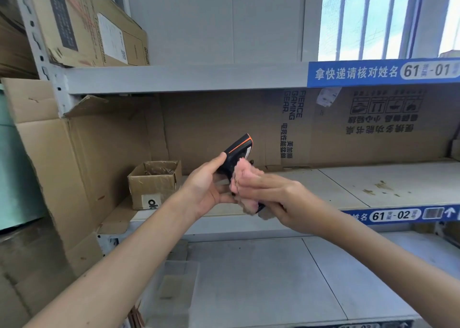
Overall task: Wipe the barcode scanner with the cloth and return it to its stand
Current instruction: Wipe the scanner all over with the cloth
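Observation:
A black barcode scanner (237, 152) with an orange stripe is held up in front of the middle shelf, its head tilted up to the right. My left hand (207, 187) grips its body from the left. My right hand (276, 198) presses a pale pink cloth (242, 176) against the scanner's right side and lower handle, which the cloth and fingers mostly hide. No stand shows in view.
A small open cardboard box (154, 183) sits on the middle shelf (373, 186) left of my hands. Flattened cardboard (224, 123) lines the shelf's back and left side. Blue label strips (383, 72) mark the shelf edges. A lower shelf (273, 278) lies below my arms.

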A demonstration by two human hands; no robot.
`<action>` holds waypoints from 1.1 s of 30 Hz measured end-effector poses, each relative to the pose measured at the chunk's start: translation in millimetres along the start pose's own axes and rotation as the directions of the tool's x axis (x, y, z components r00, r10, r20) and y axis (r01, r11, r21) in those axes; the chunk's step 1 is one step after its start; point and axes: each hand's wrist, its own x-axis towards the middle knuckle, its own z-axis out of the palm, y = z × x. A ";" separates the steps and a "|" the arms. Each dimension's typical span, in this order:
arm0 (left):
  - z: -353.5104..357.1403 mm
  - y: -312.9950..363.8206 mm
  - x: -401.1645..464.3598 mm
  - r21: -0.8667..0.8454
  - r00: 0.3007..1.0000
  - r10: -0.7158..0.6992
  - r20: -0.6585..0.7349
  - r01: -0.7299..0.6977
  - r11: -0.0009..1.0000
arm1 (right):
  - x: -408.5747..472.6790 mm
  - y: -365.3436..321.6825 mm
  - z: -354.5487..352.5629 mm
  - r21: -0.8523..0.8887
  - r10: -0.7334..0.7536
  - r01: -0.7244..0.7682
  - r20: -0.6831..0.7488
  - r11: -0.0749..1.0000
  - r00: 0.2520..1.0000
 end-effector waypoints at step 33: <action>14.3 0.2 -0.9 0.010 0.990 0.110 -0.087 -0.110 0.994 | -22.6 -1.9 -18.1 -0.018 0.049 -0.051 -0.132 0.999 0.990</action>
